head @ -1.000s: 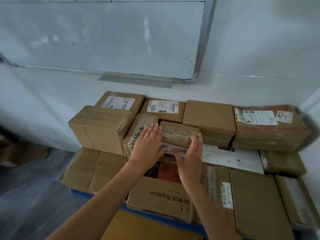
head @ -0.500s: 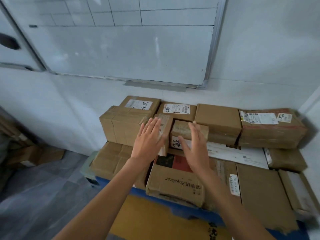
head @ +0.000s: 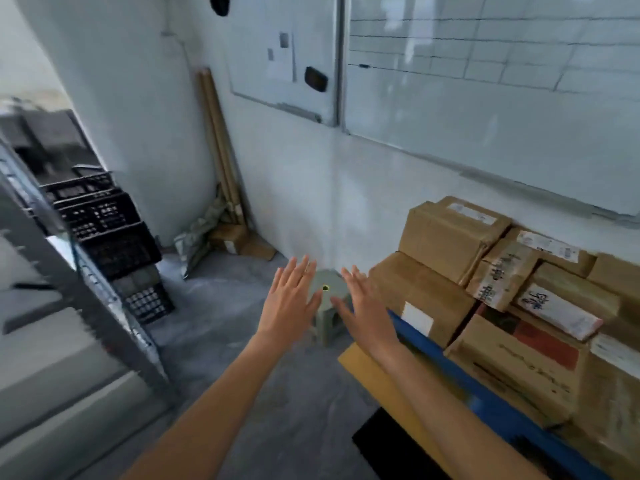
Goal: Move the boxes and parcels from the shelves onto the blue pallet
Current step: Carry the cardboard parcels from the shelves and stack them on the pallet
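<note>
Brown cardboard boxes (head: 446,233) and parcels are stacked in two layers on the blue pallet (head: 436,344) at the right, against the white wall. One small parcel (head: 568,303) with black handwriting lies on top of the stack. My left hand (head: 291,299) and my right hand (head: 363,303) hang in the air left of the stack, fingers straight and spread, holding nothing. Both are clear of the boxes. A grey metal shelf frame (head: 86,289) runs along the left edge of the view.
A low grey-green stool (head: 329,306) stands on the floor right behind my hands, beside the pallet's corner. Black plastic crates (head: 110,233) are stacked at the left. Cardboard tubes (head: 218,143) lean in the corner. Flat yellow cardboard (head: 381,379) lies before the pallet.
My hands have let go of the small parcel and drawn back from the stack. The view has swung left, so the pallet now sits at the right and the shelf appears.
</note>
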